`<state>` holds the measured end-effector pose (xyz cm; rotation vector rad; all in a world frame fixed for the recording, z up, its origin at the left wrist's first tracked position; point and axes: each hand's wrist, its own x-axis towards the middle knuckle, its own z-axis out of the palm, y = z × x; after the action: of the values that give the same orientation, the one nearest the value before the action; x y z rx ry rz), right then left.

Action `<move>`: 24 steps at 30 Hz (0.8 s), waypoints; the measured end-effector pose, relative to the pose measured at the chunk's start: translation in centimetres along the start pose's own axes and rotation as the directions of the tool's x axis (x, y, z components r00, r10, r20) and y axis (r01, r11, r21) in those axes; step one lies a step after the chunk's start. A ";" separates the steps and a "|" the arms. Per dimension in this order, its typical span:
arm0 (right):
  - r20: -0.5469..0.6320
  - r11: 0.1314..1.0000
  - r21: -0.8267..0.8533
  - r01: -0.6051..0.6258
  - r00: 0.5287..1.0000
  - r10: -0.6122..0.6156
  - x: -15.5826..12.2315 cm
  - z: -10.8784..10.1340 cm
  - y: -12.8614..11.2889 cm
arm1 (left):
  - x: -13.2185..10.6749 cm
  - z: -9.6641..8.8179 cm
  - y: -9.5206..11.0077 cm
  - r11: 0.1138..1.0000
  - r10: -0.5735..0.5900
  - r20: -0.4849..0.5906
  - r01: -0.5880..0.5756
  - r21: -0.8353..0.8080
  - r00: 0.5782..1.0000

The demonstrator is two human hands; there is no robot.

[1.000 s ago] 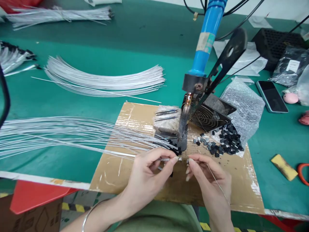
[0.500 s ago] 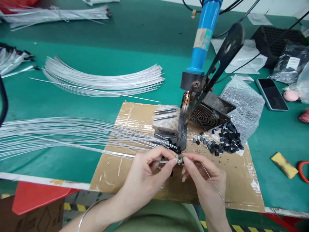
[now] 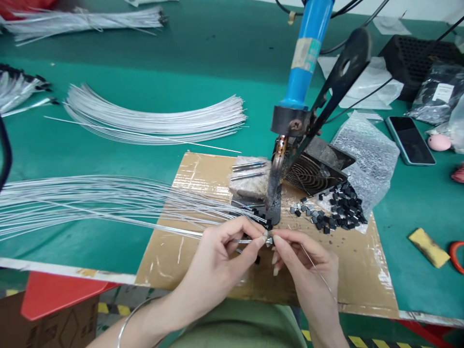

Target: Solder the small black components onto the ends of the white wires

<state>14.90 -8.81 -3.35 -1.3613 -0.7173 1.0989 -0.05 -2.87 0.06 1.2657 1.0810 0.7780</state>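
My left hand (image 3: 226,258) is closed in a pinch on a thin whitish cable, whose end points right from the fingertips. At that end sits a small metal connector (image 3: 269,240), partly covered by fingers. Meeting it from the right, my right hand (image 3: 308,266) pinches the connector with thumb and forefinger. A thin solder wire (image 3: 319,274) runs across the right palm and between its fingers. Just above the hands, the bent tip of a blue-handled soldering iron (image 3: 273,186) points down in its stand. Loose cables (image 3: 203,205) reach from the left to beside the tip.
Cardboard (image 3: 174,258) lies under the work. Small black connector shells (image 3: 346,208) are heaped at right, by a fan (image 3: 311,171) and bubble wrap (image 3: 369,154). A cable bundle (image 3: 155,118) lies behind; a phone (image 3: 409,140) and yellow sponge (image 3: 428,247) are farther right.
Both hands stay almost in place. My right fingertips have shifted slightly left, closer to the left ones, and less of the dark piece between them shows.
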 end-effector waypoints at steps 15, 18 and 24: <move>-0.034 0.928 -0.354 0.119 0.989 -0.140 -1.5 -0.2 -0.4 | 1.0 0.3 -0.4 0.997 -0.010 -0.064 0.015 0.078 0.998; -0.002 0.889 -0.427 0.165 0.983 -0.184 -1.3 -0.3 -0.5 | 1.4 0.3 -0.3 0.995 -0.014 -0.072 0.020 0.093 0.997; 0.019 0.799 -0.553 0.235 0.963 -0.270 -0.6 -0.5 -0.9 | 2.0 0.1 0.1 0.992 -0.013 -0.078 0.023 0.127 0.997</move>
<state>15.36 -9.41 -2.41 -1.7111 -1.1988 0.6470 0.72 -1.05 -0.29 1.3403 1.2194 0.7592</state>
